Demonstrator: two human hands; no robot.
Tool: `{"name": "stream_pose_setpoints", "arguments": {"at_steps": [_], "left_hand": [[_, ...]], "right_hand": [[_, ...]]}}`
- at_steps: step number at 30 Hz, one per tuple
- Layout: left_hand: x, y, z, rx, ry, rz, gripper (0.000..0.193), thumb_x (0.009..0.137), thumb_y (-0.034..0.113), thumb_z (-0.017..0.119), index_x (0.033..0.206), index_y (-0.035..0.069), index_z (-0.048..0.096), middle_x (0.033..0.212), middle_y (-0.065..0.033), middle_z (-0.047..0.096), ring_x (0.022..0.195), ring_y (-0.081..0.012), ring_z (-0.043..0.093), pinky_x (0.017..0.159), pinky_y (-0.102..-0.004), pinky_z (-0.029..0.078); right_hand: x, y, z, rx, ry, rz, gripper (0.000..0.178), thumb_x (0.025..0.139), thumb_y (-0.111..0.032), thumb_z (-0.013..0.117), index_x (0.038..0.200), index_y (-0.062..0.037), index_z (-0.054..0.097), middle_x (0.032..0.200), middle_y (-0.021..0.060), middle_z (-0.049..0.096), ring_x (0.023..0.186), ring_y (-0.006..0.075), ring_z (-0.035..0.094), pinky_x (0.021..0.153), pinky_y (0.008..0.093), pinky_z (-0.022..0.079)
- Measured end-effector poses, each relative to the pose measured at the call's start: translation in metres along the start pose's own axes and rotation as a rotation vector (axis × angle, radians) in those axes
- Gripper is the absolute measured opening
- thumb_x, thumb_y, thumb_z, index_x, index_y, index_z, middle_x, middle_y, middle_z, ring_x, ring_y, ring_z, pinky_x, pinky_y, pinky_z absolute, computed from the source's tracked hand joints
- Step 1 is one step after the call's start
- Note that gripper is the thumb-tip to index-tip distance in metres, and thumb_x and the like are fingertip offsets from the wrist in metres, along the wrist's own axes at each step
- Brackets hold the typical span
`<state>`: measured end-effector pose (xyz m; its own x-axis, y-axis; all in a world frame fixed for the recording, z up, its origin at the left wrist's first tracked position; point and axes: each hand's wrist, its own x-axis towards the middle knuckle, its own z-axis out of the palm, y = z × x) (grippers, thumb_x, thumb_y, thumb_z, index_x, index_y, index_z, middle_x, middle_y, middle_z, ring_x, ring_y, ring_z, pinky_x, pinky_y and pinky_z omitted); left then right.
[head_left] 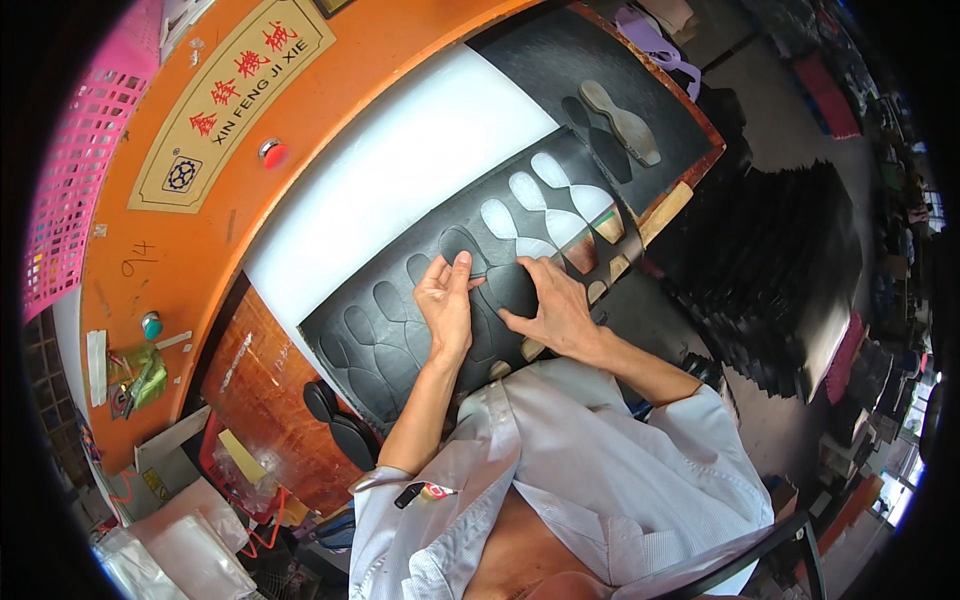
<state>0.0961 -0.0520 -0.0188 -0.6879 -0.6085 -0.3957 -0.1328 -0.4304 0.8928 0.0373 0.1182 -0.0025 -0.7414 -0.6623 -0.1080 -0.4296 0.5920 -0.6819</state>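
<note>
The person wears a pale grey, short-sleeved shirt (630, 460), its collar (550, 508) open. A black pen-like item (409, 495) shows on its front.

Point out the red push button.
In the head view, the red push button is at upper left on the orange machine panel, just below and right of the cream nameplate.

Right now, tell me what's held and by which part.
A black sole-shaped piece, by both ends: left hand at the narrower, right hand at the wider.
</note>
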Motion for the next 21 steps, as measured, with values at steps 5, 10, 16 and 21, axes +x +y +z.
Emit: {"name": "stream_pose_setpoints", "arguments": {"at_steps": [5, 10, 16, 21], "left_hand": [[0.01, -0.011, -0.009, 0.177, -0.057, 0.094, 0.025, 0.101, 0.013, 0.073, 0.116, -0.006, 0.068, 0.091, -0.0037, 0.069, 0.08, -0.0088, 0.064, 0.074, -0.0283, 0.06], [-0.015, 0.007, -0.027, 0.812, 0.029, 0.422, 0.063, 0.088, 0.007, 0.078, 0.144, -0.005, 0.054, 0.134, -0.0234, 0.062, 0.119, -0.034, 0.064, 0.098, -0.0409, 0.054], [-0.031, 0.012, -0.036, 1.215, -0.77, 0.724, 0.083, 0.078, 0.015, 0.084, 0.153, 0.005, 0.048, 0.161, -0.0164, 0.043, 0.155, -0.0399, 0.032, 0.126, -0.0528, 0.032], [-0.023, 0.004, -0.033, 1.214, -0.874, 0.726, 0.099, 0.073, 0.025, 0.09, 0.158, 0.008, 0.042, 0.164, -0.0149, 0.038, 0.156, -0.0396, 0.029, 0.127, -0.0537, 0.03]], "right_hand": [[-0.012, 0.002, 0.009, 0.055, 0.074, -0.065, 0.064, 0.087, -0.026, 0.082, 0.137, 0.0026, 0.055, 0.125, 0.0211, 0.062, 0.115, 0.0393, 0.063, 0.094, 0.0469, 0.053], [-0.023, 0.015, 0.001, -0.001, 0.206, -0.106, 0.045, 0.09, -0.018, 0.078, 0.127, 0.0026, 0.062, 0.116, 0.0177, 0.066, 0.11, 0.037, 0.065, 0.089, 0.0442, 0.054], [-0.023, 0.041, -0.007, 0.767, -0.26, 0.443, 0.022, 0.095, -0.018, 0.078, 0.1, 0.0004, 0.068, 0.082, 0.0064, 0.07, 0.061, 0.0131, 0.068, 0.051, 0.0278, 0.047], [-0.002, 0.073, -0.012, 1.214, -0.553, 0.598, 0.014, 0.097, -0.016, 0.077, 0.094, -0.005, 0.069, 0.075, 0.0027, 0.069, 0.059, 0.0087, 0.065, 0.045, 0.0201, 0.038]]}}
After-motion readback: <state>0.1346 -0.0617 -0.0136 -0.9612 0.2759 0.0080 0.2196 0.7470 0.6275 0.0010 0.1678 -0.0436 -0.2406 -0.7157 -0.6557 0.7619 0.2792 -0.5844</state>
